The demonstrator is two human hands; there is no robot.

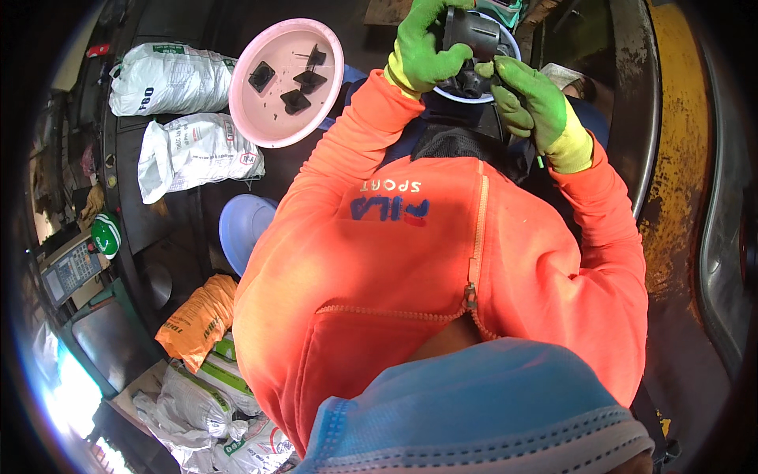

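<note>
Green-gloved, the left hand (420,49) is wrapped around a black part (472,33) out front; the right hand (541,99) has its fingertips at the part's lower end, though from my remote view I can't tell whether they pinch. I judge it light, stiff plastic, best held round its cylindrical body. Behind it shows a pale bowl (515,47). Left of the hands, a pink basin (246,79) holds black pieces (296,101); farther left, white sacks (174,83) carry printed lettering, as does the orange jacket (355,276).
</note>
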